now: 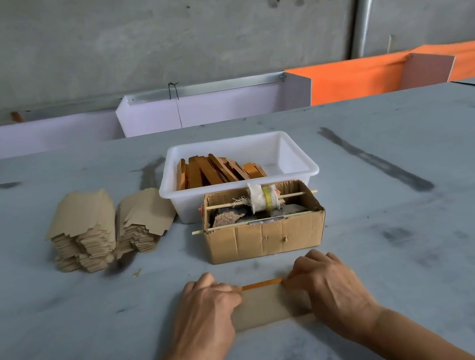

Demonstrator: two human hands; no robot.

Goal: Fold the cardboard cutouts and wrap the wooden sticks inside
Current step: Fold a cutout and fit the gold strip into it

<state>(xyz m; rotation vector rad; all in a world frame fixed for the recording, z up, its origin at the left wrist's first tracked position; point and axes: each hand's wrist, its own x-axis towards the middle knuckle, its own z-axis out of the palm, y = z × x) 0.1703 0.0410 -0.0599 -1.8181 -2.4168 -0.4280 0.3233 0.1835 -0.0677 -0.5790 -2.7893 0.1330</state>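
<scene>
Out toward the left side of my table (pixel 67 334), two stacks of flat cardboard cutouts (pixel 106 230) stand side by side, the left stack taller, the right one leaning against the white plastic tub (pixel 297 166) just beside it. That tub sits at the middle of the table toward the far edge and holds a loose heap of orange-brown wooden sticks (pixel 215 169) piled in its left half. Touching the tub's near wall is an open cardboard box (pixel 266 237); two thin skewers cross its top from side to side, and the farther one carries a roll of white cloth and yellow tape (pixel 262 197) over some grey and brown scraps inside. Close to the near edge, in front of that box, one cardboard cutout (pixel 269 303) lies under my hands with a single wooden stick (pixel 261 284) along its far edge. My left hand (pixel 202 314) has its fingers curled over the cutout's left end, fingertips pinching cardboard and stick together at the stick's left tip. My right hand (pixel 329 284) mirrors it on the right end, fingers curled and pinching the stick's right tip against the cardboard. Only the middle of the stick shows between my fingertips. Farther right the table surface is grey with dark smudges.
</scene>
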